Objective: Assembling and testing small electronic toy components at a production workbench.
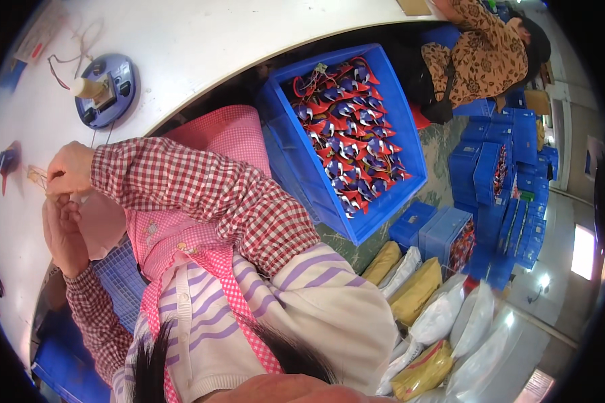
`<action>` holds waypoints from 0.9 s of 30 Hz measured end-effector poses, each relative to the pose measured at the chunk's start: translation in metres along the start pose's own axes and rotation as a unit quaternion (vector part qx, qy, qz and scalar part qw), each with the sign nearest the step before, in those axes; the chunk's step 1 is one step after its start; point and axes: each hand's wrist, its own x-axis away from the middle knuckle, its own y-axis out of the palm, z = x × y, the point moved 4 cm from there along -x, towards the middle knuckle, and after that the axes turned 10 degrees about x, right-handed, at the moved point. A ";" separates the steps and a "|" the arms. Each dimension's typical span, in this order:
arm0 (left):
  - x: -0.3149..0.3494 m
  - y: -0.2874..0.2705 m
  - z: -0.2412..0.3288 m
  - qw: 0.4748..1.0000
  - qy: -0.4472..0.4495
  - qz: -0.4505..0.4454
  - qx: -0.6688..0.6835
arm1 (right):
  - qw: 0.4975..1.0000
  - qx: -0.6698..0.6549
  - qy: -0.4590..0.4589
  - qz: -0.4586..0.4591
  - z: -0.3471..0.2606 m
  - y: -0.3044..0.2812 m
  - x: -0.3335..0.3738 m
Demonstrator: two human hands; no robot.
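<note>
My right hand (71, 169) is closed in a pinch over the white table, at its left part. Thin pale wires (37, 176) stick out from its fingertips. Just below it, my left hand (64, 236) is raised palm-up, its fingers curled and thumb pressed in. The fingertips of both hands meet. What the left fingers hold is too small to make out. Beyond the hands lies a small blue and red plastic part (7, 162). A round blue device (105, 93) with a cream knob and a cable sits farther along the table (181, 47).
At my right stands a large blue crate (413, 144) packed with red, blue and white parts with wires. Another person (487, 57) in a patterned top is at the table beyond it. Stacked blue bins (474, 168) and filled white and yellow bags (417, 292) are on the floor.
</note>
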 end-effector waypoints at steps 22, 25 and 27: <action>0.004 -0.027 -0.003 1.000 0.009 -0.005 0.008 | 0.937 0.303 -0.112 0.131 -0.035 -0.013 0.045; 0.009 -0.020 -0.002 0.999 0.012 0.043 -0.018 | 0.920 0.351 -0.132 0.117 -0.034 -0.014 0.046; 0.012 -0.020 -0.002 0.998 0.005 0.061 -0.020 | 0.924 0.365 -0.112 0.030 -0.030 -0.013 0.039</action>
